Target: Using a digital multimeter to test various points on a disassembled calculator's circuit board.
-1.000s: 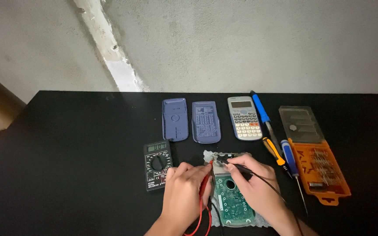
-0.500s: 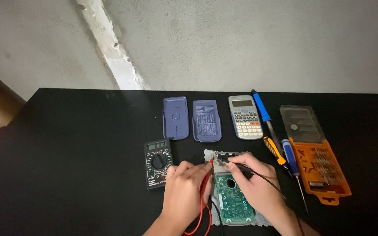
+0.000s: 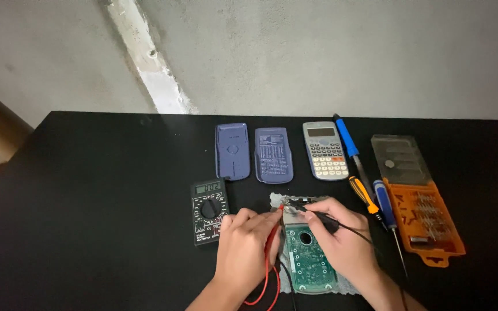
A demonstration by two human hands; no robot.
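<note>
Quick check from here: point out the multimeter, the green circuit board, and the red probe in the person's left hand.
multimeter point(image 3: 209, 211): head view, on its round dial.
green circuit board point(image 3: 308, 259): head view, bare middle of the board.
red probe point(image 3: 275, 220): head view, on its shaft.
left hand point(image 3: 246, 245): head view, back of the hand.

This looked like a makeshift electronics repair spot in a plain room rather than a fitted workshop: a matte black table stood against a rough, bare grey plaster wall with a pale patched streak. On it lay a small black digital multimeter, an opened green circuit board, a blue-handled soldering iron and an orange plastic case of screwdriver bits.
</note>
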